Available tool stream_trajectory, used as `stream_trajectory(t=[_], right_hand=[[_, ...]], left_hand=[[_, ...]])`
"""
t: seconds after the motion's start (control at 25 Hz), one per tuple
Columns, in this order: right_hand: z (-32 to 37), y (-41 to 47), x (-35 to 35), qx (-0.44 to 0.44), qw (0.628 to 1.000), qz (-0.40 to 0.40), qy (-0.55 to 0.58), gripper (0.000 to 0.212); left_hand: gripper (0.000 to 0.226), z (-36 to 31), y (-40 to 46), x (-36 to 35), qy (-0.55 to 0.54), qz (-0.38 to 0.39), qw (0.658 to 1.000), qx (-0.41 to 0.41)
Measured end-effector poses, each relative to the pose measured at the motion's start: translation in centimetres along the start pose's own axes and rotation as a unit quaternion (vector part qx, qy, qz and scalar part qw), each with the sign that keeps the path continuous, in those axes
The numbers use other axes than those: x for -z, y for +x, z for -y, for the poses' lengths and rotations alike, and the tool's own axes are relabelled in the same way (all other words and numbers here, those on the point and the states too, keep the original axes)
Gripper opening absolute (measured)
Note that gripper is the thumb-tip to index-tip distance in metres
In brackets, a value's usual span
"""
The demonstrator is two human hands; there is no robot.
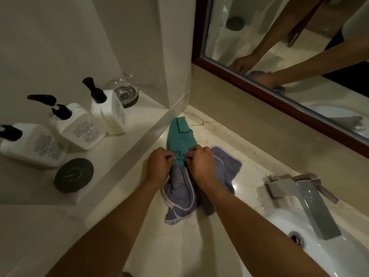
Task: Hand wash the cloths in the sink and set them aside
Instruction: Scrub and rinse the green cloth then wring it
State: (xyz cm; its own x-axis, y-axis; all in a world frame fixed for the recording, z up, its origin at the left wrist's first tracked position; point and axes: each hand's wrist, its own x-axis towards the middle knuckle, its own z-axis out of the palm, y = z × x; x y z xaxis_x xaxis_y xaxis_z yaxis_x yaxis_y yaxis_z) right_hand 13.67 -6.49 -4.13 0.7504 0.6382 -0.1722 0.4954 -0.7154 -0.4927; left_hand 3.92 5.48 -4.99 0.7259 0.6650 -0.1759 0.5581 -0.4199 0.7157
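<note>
A teal cloth (178,136) lies stretched out on the marble counter (175,240), left of the sink (279,220), its far end folded over. Its near end overlaps a crumpled blue-grey cloth (179,194) with pale edging. My left hand (158,166) pinches the teal cloth's near edge from the left. My right hand (200,163) pinches the same edge from the right, with its wrist over the blue-grey cloth. The two hands are close together.
A square metal faucet (311,200) reaches over the white sink with its drain (296,237). On the raised ledge at left stand three white pump bottles (79,126), a dark round lid (74,174) and a glass dish (125,91). A framed mirror (289,62) hangs behind.
</note>
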Motion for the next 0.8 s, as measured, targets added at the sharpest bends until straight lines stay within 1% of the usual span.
stream_trajectory(t=[0.04,0.12,0.24,0.36,0.52,0.6,0.68,0.8], right_hand=[[0.2,0.1,0.3,-0.010,0.999,-0.010,0.030,0.021],[0.8,-0.2,1.6,-0.043,0.987,-0.034,0.152,0.019],[2.1,-1.2,4.5,-0.069,0.940,-0.093,0.322,0.019],[3.8,-2.6,8.5,-0.052,0.889,-0.144,0.432,0.020],[4.4,-6.9,14.5,-0.030,0.847,-0.175,0.501,0.034],[3.6,-10.0,17.2,-0.038,0.836,-0.190,0.513,0.036],[2.5,-13.3,19.5,-0.050,0.828,-0.205,0.519,0.031],[0.1,-19.0,22.2,-0.093,0.815,-0.233,0.523,0.028]], left_hand=[[0.019,-0.3,0.2,0.3,-0.024,-0.012,0.999,0.017],[0.018,-1.4,0.2,1.0,-0.061,-0.031,0.997,0.025],[0.011,-4.9,-0.1,2.4,-0.124,-0.052,0.991,0.006],[0.020,-9.8,-1.3,4.0,-0.177,-0.071,0.982,-0.010],[0.031,-15.7,-5.4,5.5,-0.245,-0.066,0.967,-0.032],[0.034,-18.8,-8.5,5.5,-0.280,-0.034,0.958,-0.051],[0.036,-21.5,-11.7,5.0,-0.304,0.006,0.950,-0.070],[0.035,-25.3,-16.7,3.5,-0.341,0.086,0.932,-0.088]])
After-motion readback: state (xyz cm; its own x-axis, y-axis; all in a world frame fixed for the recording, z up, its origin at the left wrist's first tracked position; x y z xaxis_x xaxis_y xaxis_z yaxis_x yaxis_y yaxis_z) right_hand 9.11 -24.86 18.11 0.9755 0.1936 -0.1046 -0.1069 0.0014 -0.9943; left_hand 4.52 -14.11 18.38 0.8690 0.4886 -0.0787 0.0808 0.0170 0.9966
